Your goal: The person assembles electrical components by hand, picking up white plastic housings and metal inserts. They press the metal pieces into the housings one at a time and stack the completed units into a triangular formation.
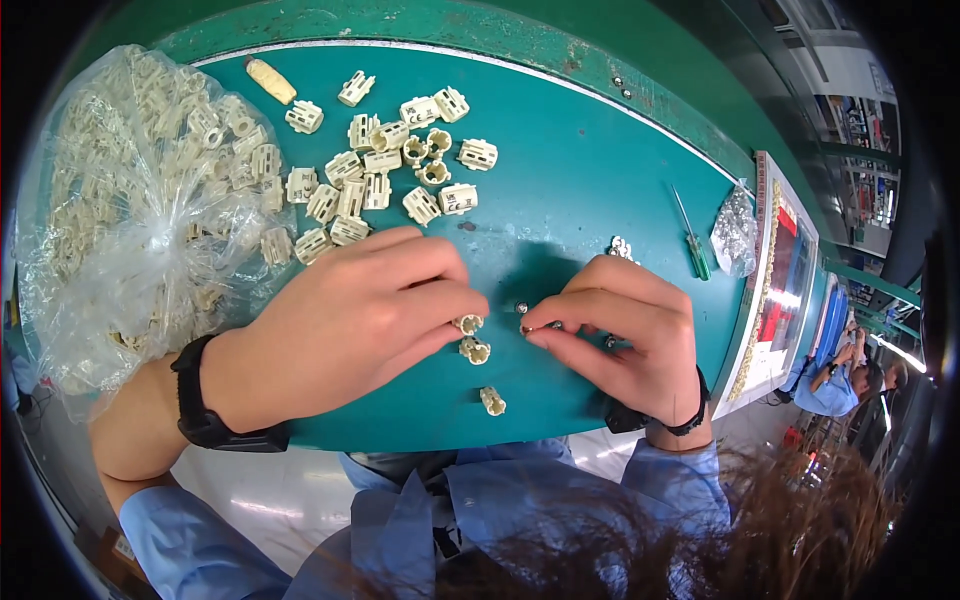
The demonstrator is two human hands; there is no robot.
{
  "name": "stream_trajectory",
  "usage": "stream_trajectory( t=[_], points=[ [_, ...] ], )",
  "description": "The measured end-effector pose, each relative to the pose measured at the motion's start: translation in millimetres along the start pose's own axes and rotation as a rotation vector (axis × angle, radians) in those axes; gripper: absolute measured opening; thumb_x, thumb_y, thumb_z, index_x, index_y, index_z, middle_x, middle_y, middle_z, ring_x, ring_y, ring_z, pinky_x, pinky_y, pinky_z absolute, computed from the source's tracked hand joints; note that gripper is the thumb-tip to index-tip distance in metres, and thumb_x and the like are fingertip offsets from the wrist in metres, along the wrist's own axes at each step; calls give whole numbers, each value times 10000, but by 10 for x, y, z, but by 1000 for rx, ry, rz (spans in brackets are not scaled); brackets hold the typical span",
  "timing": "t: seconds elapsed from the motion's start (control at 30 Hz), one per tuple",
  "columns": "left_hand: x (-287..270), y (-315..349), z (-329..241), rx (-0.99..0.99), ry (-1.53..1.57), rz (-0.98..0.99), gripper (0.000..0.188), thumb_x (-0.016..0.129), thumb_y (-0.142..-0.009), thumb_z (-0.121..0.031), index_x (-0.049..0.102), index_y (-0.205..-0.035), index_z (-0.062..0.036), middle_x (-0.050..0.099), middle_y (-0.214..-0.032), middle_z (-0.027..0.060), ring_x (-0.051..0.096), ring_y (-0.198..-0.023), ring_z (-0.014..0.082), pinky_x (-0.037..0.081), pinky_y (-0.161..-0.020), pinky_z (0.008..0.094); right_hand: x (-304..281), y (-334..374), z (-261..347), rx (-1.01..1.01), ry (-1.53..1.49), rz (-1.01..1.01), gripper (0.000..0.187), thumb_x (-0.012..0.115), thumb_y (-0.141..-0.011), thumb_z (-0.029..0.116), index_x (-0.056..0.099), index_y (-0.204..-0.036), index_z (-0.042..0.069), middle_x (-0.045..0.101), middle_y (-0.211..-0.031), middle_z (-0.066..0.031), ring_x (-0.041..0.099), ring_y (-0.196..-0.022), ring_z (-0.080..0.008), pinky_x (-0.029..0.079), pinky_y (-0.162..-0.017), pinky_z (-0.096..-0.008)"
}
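Observation:
My left hand (365, 315) is closed, its fingertips around a cream slotted plastic sleeve (468, 324) whose open end shows. Just below it, close to the fingers, is a second cream sleeve (474, 351); I cannot tell whether it is held too. A third sleeve (492, 401) lies nearer the front edge. To the right, my right hand (625, 325) pinches thumb and forefinger together; what sits at the tips is too small to name. A small shiny metal piece (521, 308) is by those fingertips, and more metal bits (612, 341) show under the palm.
Many cream sleeves (380, 160) lie loose on the green table (560, 130). A clear bag (150, 210) full of them fills the left. At right are a screwdriver (692, 235), a bag of small metal parts (735, 232) and a framed board (775, 290); metal pieces (621, 247) lie beyond my right hand.

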State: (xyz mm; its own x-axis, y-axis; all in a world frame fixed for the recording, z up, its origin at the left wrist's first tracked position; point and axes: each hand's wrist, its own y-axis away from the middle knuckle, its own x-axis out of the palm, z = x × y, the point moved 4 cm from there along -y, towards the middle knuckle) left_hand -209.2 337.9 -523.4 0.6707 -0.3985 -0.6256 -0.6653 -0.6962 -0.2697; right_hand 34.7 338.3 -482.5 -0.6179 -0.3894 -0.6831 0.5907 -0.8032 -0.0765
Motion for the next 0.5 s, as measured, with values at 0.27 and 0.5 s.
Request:
stream_trajectory(
  t=[0.27, 0.5],
  points=[
    [155, 75, 24, 13, -5, 39, 217, 915, -887, -156, 861, -1092, -107, 719, -1090, 17, 685, -943, 250, 598, -802, 372, 278, -12, 45, -132, 29, -8, 242, 984, -818, 47, 905, -1044, 78, 761, -912, -42, 729, -785, -225, 559, -647, -356],
    [208, 193, 109, 6, -17, 30, 204, 919, -873, -176, 857, -1054, -107, 711, -1081, 6, 673, -933, 239, 595, -791, 368, 471, -15, 51, -142, 67, -1, 240, 992, -814, 68, 906, -1038, 85, 751, -903, -37, 729, -774, -223, 564, -644, -365]
  ],
)
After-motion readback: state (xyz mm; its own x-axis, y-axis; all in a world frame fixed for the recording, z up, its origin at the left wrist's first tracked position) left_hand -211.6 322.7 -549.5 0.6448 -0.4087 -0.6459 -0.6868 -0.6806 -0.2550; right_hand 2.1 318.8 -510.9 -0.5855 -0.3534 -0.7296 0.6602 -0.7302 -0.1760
